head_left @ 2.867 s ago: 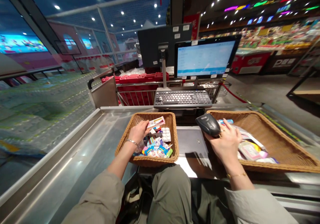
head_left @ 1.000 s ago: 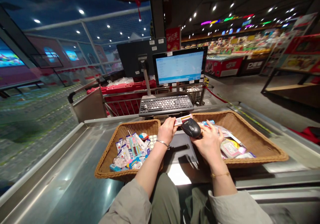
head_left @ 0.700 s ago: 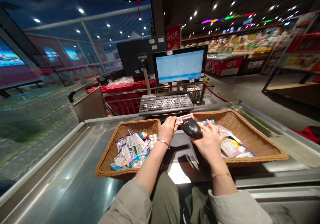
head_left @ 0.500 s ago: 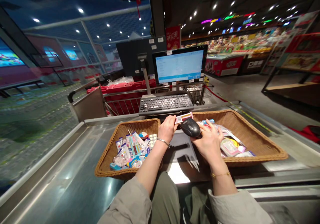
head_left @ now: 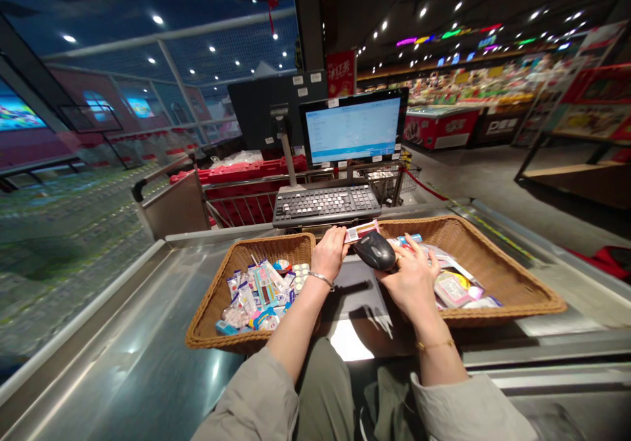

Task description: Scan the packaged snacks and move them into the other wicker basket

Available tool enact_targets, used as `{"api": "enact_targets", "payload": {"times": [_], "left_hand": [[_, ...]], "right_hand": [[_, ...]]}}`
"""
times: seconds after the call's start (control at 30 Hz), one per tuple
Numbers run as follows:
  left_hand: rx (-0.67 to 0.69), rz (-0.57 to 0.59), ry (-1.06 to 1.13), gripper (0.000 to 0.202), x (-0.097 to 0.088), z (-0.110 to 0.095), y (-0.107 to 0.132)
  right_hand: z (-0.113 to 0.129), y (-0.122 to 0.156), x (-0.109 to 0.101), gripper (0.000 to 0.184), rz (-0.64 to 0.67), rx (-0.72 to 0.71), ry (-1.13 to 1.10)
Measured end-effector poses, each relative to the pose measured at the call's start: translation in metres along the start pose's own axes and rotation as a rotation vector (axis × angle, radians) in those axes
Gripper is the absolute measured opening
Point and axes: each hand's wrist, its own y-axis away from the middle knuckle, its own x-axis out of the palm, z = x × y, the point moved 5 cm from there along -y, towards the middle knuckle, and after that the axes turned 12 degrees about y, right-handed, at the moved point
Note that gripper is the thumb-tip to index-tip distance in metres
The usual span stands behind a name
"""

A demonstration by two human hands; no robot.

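My left hand (head_left: pixel 330 254) is closed on the end of a small flat pink-and-white package (head_left: pixel 355 233), whose printed barcode shows. A black handheld barcode scanner (head_left: pixel 374 250) is in my right hand (head_left: pixel 409 275), its head pointed toward that package. Some of my right fingers stretch past the scanner's far side, and its handle is hidden under the palm. To the left, a wicker basket (head_left: pixel 204 316) contains several small wrapped items, among them a blister-like pack (head_left: pixel 300 275). The wicker basket on the right (head_left: pixel 517 283) has a pink-and-white packet (head_left: pixel 451 290) and other goods inside.
A black keyboard (head_left: pixel 325 203) and a lit monitor (head_left: pixel 353 129) stand beyond the baskets, with a second screen's dark back (head_left: pixel 256 112) beside them. The metal counter (head_left: pixel 142 336) spreads to both sides. Behind are a metal cart (head_left: pixel 241 201) and red crates.
Almost nothing differs. Both hands, the package and the scanner keep their places; the whole view has shifted very slightly.
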Motion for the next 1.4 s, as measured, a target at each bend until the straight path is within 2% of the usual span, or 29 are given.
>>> {"api": "enact_targets", "payload": {"times": [0.5, 0.73, 1.03, 1.4], "left_hand": [[-0.010, 0.009, 0.008, 0.040, -0.003, -0.004, -0.002], [0.021, -0.017, 0.013, 0.037, -0.009, -0.014, -0.007], [0.067, -0.006, 0.023, 0.038, -0.001, -0.038, -0.018], [0.219, 0.013, 0.005, 0.031, 0.025, -0.073, -0.031]], "right_hand": [[-0.003, 0.000, -0.004, 0.024, -0.008, 0.013, -0.004], [-0.013, -0.001, -0.013, 0.023, -0.037, 0.034, -0.003], [-0.039, 0.001, -0.027, 0.031, -0.111, 0.139, 0.042], [-0.093, 0.008, -0.039, 0.036, -0.140, 0.294, 0.079]]}}
